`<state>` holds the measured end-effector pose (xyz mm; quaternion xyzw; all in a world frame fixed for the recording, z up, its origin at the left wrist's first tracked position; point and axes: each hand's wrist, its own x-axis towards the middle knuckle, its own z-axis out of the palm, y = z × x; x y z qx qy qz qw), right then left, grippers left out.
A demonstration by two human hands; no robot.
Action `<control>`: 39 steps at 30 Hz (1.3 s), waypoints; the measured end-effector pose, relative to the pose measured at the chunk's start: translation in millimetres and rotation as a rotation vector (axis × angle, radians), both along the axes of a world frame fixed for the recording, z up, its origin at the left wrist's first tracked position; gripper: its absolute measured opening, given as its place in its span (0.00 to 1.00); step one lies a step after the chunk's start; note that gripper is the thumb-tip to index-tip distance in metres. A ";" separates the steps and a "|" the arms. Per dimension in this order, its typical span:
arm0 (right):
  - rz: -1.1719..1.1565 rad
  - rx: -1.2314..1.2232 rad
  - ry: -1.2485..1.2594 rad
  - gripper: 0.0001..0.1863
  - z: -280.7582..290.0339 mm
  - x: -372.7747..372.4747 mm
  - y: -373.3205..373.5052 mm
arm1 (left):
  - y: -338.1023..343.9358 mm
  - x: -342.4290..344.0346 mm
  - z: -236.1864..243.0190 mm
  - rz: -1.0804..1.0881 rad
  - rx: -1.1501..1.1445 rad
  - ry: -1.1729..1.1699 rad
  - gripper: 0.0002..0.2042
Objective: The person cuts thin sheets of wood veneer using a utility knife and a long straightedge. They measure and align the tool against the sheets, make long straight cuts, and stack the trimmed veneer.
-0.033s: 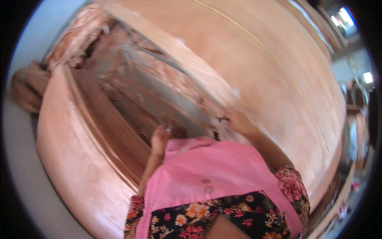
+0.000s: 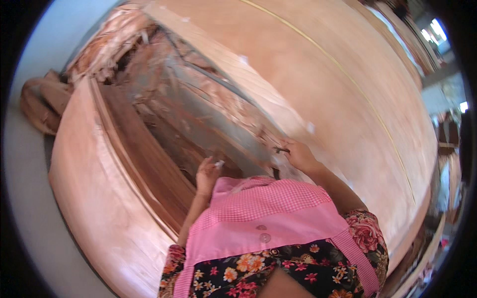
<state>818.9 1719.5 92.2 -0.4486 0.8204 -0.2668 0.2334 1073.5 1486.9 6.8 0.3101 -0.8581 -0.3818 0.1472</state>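
Note:
My left hand (image 2: 204, 178) is closed, its fingers pinching a small white piece (image 2: 219, 163), too blurred to name. It hovers by the front of a gap strewn with torn brown veneer scraps (image 2: 174, 111). To the right, my right hand (image 2: 302, 158) grips a small dark tool (image 2: 281, 149) whose kind I cannot make out. That hand is beside the near edge of a large pale wood veneer sheet (image 2: 343, 109). Just below the tool is another short dark thing (image 2: 276, 173), partly hidden by the pink apron (image 2: 268, 203).
A thin yellow line (image 2: 343, 74) curves along the large sheet. On the left lie stacked reddish-brown strips (image 2: 144, 149) beside another pale sheet (image 2: 94, 184). Crumpled veneer (image 2: 107, 42) is heaped at the far left, near a brown roll (image 2: 42, 104). Shelves and clutter (image 2: 447, 144) stand at right.
The whole view has shifted slightly, so everything sits a little farther right. Both hands keep much the same pose and hold the same things.

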 end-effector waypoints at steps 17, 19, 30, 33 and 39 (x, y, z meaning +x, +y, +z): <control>0.042 0.172 -0.132 0.19 -23.6 -67.9 -378.7 | -280.9 -29.8 58.1 0.621 0.630 0.595 0.06; 0.019 -0.001 -0.001 0.19 -34.6 -83.8 -421.2 | -335.3 -34.1 67.4 0.607 0.488 0.462 0.06; -0.227 -0.187 0.560 0.18 -44.8 -276.3 -679.2 | -540.9 -55.0 83.0 0.744 0.501 0.494 0.09; -0.342 0.116 0.550 0.20 -20.2 -301.4 -717.4 | -617.5 -71.6 68.5 0.651 0.339 0.365 0.12; -0.533 0.240 0.740 0.25 -68.7 -285.8 -686.5 | -775.6 -170.9 70.2 0.322 0.362 0.364 0.12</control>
